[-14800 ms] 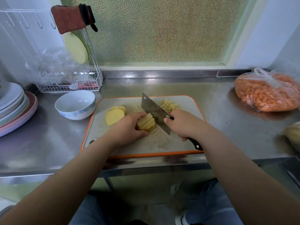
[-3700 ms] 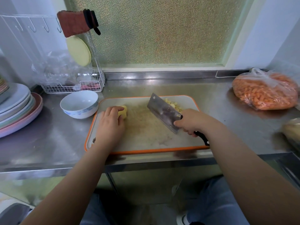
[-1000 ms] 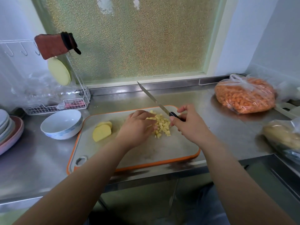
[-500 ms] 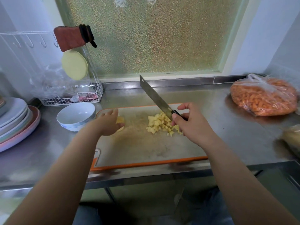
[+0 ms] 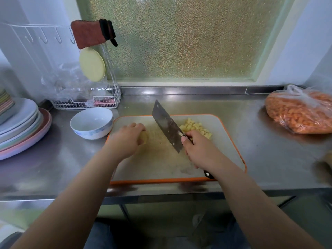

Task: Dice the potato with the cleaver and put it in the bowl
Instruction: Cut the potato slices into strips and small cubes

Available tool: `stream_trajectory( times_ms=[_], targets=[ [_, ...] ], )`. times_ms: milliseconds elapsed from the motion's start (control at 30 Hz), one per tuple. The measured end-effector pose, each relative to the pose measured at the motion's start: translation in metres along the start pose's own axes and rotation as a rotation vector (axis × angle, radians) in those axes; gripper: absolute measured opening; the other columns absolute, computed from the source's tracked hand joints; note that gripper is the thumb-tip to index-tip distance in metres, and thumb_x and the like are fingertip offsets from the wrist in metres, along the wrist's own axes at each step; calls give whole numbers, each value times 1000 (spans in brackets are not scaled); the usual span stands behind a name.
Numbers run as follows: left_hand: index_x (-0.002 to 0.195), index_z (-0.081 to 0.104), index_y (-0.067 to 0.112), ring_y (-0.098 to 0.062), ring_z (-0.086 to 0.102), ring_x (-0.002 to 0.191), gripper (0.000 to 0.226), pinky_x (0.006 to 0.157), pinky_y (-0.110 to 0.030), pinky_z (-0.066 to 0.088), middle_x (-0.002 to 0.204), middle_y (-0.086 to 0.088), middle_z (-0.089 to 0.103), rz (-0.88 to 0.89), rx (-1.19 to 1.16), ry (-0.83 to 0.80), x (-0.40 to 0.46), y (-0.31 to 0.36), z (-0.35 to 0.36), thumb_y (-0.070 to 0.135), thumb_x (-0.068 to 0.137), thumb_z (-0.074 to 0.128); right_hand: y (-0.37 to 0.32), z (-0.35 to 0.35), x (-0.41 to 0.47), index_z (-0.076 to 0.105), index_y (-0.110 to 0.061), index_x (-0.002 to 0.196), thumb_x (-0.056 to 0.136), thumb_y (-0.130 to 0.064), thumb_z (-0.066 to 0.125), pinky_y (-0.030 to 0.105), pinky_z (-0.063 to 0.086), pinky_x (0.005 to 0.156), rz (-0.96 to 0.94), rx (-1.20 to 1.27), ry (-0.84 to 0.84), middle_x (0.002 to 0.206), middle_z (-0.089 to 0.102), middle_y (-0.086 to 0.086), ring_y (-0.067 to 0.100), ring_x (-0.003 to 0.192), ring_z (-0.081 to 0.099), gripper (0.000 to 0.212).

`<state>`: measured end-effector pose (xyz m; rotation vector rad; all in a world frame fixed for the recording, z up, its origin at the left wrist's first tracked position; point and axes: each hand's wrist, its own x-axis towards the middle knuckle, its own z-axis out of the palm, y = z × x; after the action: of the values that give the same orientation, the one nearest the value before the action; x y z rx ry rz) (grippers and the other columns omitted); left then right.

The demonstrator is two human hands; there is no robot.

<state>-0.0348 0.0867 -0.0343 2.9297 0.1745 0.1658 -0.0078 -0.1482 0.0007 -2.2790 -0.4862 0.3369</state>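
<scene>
Yellow potato dice (image 5: 195,127) beyond right grip (image 5: 200,151)

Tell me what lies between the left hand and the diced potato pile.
In the head view, the cleaver blade, gripped by the right hand, crosses between the left hand and the diced potato.

Soft daylight from the window, wide-angle view, mild blur at the edges.

We saw even, diffuse light coming through the frosted window (image 5: 179,38), which glowed green-gold without blowing out. The steel counter (image 5: 251,123) threw back pale glare along its rear lip and hazy reflections near its front edge. Shadows were faint; a soft dark patch lay under the bag of carrots (image 5: 301,112). We noted strong barrel distortion: wall lines bowed and the forearms stretched toward the bottom corners. The stacked plates (image 5: 21,126) and the far right edge looked smeared, while the cutting board (image 5: 224,150) stayed fairly sharp.
</scene>
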Motion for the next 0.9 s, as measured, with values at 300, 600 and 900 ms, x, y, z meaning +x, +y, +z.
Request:
stream_trajectory(
  times_ms=[300,600,900],
  targets=[
    [120,54,30,-24,40,118,56,100,-32,32,130,4,47,51,-186,3,-36,10,3,42,70,77,-11,9,-5,54,-16,107,100,-38,36,34,45,71,-50,-317,-86,84,57,2,24,81,57,30],
    [128,47,27,-26,48,117,56,98,-35,40,132,-2,44,-128,-273,107,-45,25,16,39,78,70,-28,7,-5,50,-12,100,102,-36,30,30,51,53,-1,-322,-168,74,56,7,19,48,59,31],
    [114,45,24,-22,48,109,51,88,-30,39,117,-1,51,-195,-298,162,-42,53,25,45,74,70,-21,-5,-4,50,-15,95,100,-41,34,34,54,55,17,-297,-202,69,52,3,22,55,55,32]
  ],
)
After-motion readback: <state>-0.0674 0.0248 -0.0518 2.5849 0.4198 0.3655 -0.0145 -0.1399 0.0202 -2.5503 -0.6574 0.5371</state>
